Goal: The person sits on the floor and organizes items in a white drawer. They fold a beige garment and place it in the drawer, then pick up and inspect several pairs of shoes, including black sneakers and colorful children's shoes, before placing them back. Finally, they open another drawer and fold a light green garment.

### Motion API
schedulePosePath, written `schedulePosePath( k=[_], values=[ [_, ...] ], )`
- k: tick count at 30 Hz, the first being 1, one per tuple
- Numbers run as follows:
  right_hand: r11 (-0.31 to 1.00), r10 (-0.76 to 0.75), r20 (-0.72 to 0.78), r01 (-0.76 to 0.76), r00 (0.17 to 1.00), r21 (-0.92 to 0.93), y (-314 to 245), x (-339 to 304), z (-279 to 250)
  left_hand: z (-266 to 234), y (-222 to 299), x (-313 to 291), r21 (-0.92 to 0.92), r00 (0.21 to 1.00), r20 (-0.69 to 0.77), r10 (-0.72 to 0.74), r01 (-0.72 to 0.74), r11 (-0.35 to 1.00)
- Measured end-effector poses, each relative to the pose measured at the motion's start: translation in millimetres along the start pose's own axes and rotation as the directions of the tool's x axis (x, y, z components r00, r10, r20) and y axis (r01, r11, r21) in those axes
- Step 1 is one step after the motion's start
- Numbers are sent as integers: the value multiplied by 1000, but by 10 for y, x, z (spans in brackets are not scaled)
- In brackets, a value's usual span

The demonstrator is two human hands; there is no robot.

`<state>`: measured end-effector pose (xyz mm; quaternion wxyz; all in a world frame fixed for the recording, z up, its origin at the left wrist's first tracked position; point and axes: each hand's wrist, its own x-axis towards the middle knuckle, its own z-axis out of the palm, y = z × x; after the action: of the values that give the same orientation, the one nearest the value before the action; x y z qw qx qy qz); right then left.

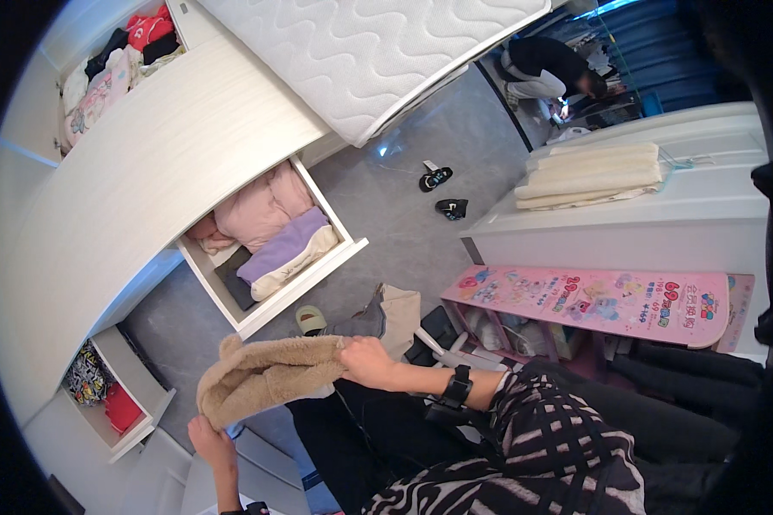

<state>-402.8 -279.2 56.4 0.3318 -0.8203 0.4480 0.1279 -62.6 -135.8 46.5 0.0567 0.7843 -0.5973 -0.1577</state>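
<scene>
The left hand (212, 441) grips the lower-left end of the tan fleece item (275, 380), which spans between the hands, long axis rising rightward, below the open drawer (305, 287); the right hand (367, 362) grips its upper-right end.

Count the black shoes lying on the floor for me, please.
2: one black shoe lies nearer the mattress, the other black shoe nearer the pink shelf. More could be hidden under furniture.
</scene>
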Motion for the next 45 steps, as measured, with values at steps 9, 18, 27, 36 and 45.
schedulePosePath(
  k=[9,18,27,36,45],
  values=[
    [942,180,-145,-128,973,309,-75,135,-95,-414,412,328,-259,943,110,-314,333,907],
    [442,230,66,-165,971,882,-716,425,-152,-25,1206,568,-792,899,404,-169,437,427],
    [420,417,-13,-180,909,889,-664,689,-78,-127,1410,707,-774,763,628,157,633,21],
    [360,268,-141,37,953,932,-956,647,-218,-381,932,1288,-723,913,401,67,271,636],
    [75,-15,-195,196,981,978,-1084,982,-525,-484,375,1612,-791,796,572,200,469,393]
  ],
)
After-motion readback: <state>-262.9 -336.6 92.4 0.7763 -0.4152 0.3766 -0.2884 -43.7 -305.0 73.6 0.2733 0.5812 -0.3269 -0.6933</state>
